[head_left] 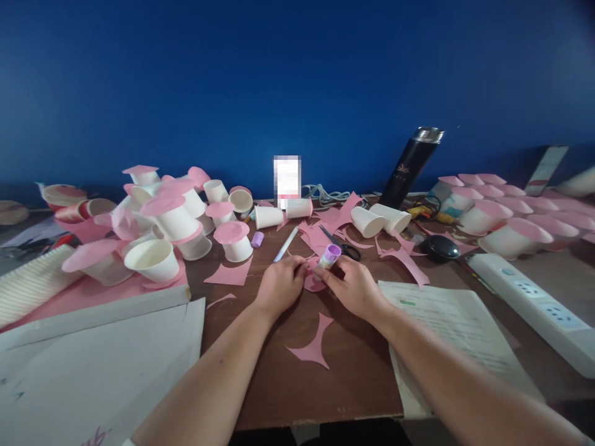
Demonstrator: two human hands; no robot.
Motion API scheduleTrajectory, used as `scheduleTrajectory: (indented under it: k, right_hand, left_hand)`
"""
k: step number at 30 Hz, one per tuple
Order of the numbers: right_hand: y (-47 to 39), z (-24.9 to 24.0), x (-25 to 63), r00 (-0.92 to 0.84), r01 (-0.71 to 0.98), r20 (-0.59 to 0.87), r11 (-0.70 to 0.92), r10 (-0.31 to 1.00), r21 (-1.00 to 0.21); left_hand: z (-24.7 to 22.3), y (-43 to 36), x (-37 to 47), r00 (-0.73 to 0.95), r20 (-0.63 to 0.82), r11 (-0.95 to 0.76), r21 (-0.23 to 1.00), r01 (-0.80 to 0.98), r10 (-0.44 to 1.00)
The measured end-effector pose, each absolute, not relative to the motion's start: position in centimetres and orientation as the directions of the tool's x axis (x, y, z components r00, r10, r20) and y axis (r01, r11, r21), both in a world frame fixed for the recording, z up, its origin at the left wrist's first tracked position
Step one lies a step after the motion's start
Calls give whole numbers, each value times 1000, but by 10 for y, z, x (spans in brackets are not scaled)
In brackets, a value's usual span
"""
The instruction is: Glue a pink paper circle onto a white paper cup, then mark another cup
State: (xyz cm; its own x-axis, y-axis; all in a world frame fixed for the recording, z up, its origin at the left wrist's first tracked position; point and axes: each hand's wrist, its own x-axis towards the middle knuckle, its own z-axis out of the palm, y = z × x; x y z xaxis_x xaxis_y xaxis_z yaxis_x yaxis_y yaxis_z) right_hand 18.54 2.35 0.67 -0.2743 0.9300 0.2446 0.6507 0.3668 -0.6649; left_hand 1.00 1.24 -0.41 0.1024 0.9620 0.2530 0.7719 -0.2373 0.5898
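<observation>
My right hand (356,285) is closed around a purple glue stick (330,255), tilted with its purple end upward. Under the stick lies a rounded piece of pink paper (315,284), partly hidden by my fingers. My left hand (284,284) pinches the left edge of this paper. Just beyond my hands are black-handled scissors (349,250), a white pen (286,243) and pink paper scraps (332,220). A small purple cap (257,239) rests to the left. Closer to me lies a curved pink offcut (313,347).
Paper cups with pink paper tops (232,241) crowd the left, and more (515,235) stand at right. A black bottle (411,167) leans against the blue wall. A power strip (534,310), printed sheets (455,322), a black mouse-like object (441,248) and a white box (102,365) flank my arms.
</observation>
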Motion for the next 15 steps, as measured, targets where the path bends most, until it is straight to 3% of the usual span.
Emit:
scheduleTrajectory:
  k: [15]
  right_hand:
    - [27, 2, 181, -384, 720, 216, 437, 898, -539]
  left_hand:
    - [-3, 13, 10, 131, 286, -278, 566, 776, 949]
